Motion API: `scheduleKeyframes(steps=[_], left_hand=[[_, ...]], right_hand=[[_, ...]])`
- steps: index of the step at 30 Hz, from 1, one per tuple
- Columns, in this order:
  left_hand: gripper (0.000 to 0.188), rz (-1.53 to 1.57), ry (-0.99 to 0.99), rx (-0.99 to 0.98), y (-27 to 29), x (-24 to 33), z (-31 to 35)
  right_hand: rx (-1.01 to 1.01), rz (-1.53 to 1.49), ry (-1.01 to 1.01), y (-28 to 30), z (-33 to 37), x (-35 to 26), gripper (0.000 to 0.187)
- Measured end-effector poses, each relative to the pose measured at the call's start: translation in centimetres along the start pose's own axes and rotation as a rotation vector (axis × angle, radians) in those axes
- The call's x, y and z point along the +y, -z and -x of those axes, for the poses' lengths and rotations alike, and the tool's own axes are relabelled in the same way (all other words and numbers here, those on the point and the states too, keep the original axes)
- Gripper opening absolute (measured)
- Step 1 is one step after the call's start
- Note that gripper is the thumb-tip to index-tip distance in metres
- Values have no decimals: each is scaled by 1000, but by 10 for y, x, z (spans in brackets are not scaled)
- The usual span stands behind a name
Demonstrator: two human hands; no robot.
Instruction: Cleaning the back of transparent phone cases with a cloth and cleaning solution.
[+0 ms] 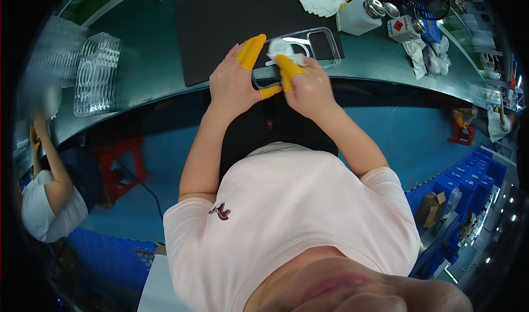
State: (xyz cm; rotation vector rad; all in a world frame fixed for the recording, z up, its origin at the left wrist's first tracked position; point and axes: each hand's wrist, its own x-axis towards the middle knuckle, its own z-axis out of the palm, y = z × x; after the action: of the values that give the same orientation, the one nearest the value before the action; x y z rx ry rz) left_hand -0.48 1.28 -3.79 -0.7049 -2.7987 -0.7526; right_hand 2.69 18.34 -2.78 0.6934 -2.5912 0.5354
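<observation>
Your left hand (231,83) grips the phone case (301,38) from its left. Your right hand (312,89) holds a cloth (280,48) upon it.

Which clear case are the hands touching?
The lone case over the dark mat, partly beneath the white cloth; other clear cases are grouped at left.

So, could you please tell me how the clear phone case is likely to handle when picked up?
The clear phone case is probably light, since its walls look thin. It likely holds its shape, as its rim shows a neat outline. It may be slippery, given its glossy reflections.
</observation>
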Motion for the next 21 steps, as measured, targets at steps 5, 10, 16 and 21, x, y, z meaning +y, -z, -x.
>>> scheduleKeyframes(steps=[5, 10, 16, 21], left_hand=[[80, -17, 30, -11, 2, -1, 3], [79, 21, 31, -22, 3, 4, 0], [76, 2, -5, 8, -3, -3, 3], [75, 75, -8, 22, 3, 0, -3]], right_hand=[[-9, 85, -48, 17, 3, 16, 11], [-46, 67, -8, 4, -7, 3, 11], [-47, -6, -78, 13, 1, 10, 20], [-78, -11, -42, 0, -16, 1, 16]])
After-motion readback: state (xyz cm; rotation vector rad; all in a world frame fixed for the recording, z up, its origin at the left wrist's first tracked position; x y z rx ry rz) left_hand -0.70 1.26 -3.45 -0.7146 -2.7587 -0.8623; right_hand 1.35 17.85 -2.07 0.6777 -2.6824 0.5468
